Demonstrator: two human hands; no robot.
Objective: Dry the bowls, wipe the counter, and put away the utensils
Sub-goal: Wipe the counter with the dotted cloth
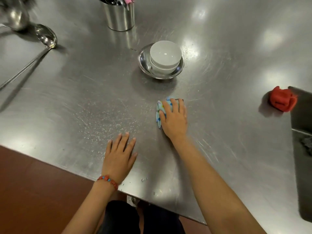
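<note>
Wiping underway: right hand (174,115) presses crumpled blue patterned cloth (159,114) on steel worktop (228,68); left hand (119,154) flat, released. Droplets (104,125) remain. Stacked white bowls (164,56) look dry; steel ladle (45,37) not stowed.

Legible text: none | Labels, brands, numbers, signs: none were readable | Surfaces checked: all in head view

There is one view only, from the person's head: it looks forward and steeply down on the steel counter (219,149), quite near, with both forearms entering from the bottom edge and the counter's corner below
</note>
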